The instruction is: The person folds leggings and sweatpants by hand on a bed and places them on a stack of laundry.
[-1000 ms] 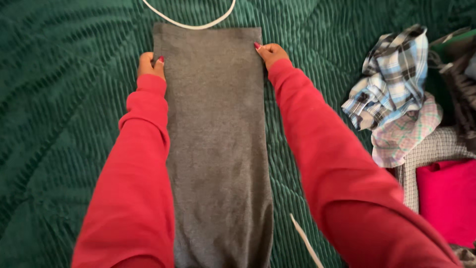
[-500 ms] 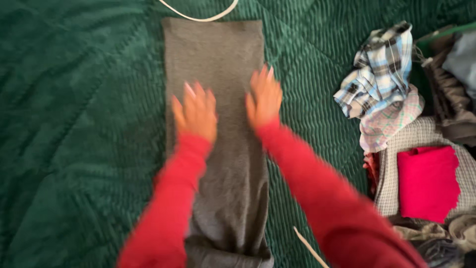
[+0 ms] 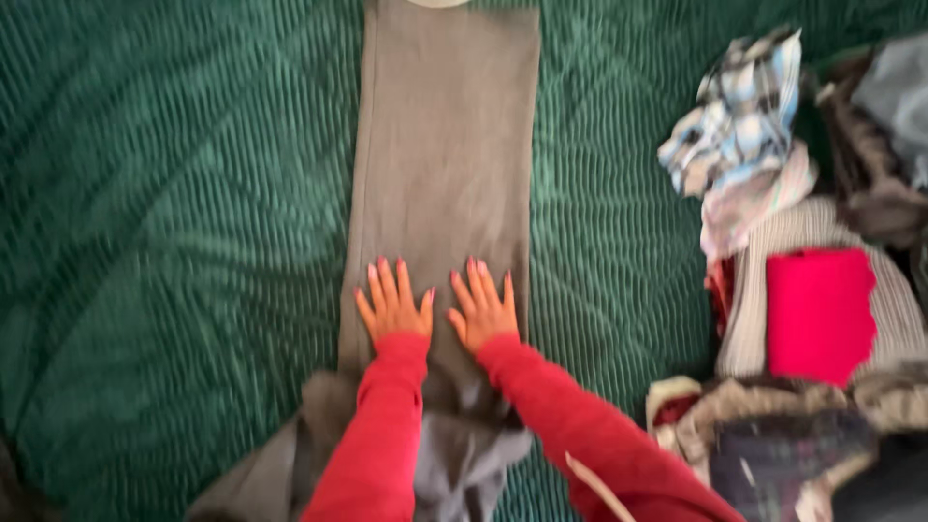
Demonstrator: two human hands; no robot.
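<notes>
Both hands, left hand [image 3: 394, 307] and right hand [image 3: 480, 309], lie spread flat side by side on the grey folded garment [image 3: 445, 145], whose long axis runs toward the frame's top.

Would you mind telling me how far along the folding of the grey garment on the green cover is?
Partly done. The grey garment lies folded into one long narrow strip on the green quilted cover. In hand: left hand and right hand press flat, fingers spread, on its lower part. Left: its near end looks bunched and the strip is not folded crosswise. The clothes pile waits unfolded.
</notes>
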